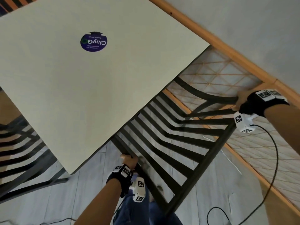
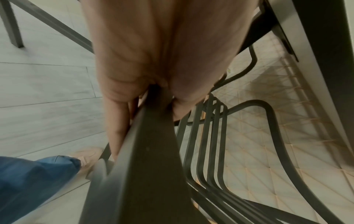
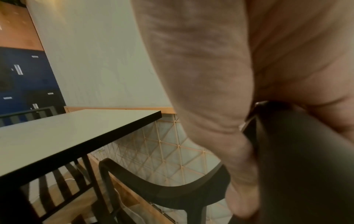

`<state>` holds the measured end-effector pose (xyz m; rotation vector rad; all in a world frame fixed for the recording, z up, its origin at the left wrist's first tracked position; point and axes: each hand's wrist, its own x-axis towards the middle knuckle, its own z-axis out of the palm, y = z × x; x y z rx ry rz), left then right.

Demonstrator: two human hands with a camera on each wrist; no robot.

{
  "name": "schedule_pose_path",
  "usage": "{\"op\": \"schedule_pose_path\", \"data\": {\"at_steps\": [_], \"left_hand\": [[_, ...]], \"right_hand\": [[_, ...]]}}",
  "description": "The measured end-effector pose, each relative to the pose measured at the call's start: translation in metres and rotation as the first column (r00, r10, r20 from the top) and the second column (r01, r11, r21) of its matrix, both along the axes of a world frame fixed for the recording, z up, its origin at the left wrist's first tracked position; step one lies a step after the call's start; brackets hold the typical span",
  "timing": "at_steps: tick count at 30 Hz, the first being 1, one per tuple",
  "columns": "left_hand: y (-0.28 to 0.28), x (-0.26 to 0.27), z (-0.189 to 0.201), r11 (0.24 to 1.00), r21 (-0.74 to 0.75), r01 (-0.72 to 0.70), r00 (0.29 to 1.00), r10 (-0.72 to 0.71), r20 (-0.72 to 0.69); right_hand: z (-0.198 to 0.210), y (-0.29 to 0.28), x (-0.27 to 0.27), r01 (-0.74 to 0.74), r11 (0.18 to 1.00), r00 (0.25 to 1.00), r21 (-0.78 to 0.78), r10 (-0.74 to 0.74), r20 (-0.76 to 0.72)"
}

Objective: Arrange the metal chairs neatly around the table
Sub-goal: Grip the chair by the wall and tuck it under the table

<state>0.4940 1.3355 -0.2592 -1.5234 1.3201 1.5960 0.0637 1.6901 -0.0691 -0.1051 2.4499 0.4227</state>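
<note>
Both the left hand (image 1: 129, 161) and the right hand (image 1: 241, 101) curl round the black slatted metal chair (image 1: 175, 138), its seat apparently partly under the pale square table (image 1: 68, 82) ahead; pushed crooked, its curved armrest could strike the tabletop's edge.

Pale square table (image 1: 113, 98), round purple sticker (image 1: 93, 41) on top, grey plank floor (image 1: 48, 200) beneath

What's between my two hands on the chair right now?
In the head view, the slatted backrest of the metal chair spans from the left hand to the right hand.
</note>
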Motion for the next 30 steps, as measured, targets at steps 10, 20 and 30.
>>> {"op": "schedule_pose_path", "data": {"at_steps": [10,20,30], "left_hand": [[0.011,-0.004,0.092,0.997,0.078,-0.027,0.999,0.029,-0.026],[0.009,0.003,0.071,0.980,0.166,-0.113,0.986,0.132,-0.106],[-0.020,0.086,0.095,0.990,0.011,-0.139,0.968,0.138,-0.210]], "right_hand": [[0.041,-0.030,0.062,0.120,0.992,0.992,-0.032,-0.121,-0.035],[0.031,-0.017,0.050,0.078,0.997,0.991,-0.006,-0.078,-0.105],[0.098,-0.083,0.126,-0.148,0.985,0.988,-0.090,0.142,-0.065]]}}
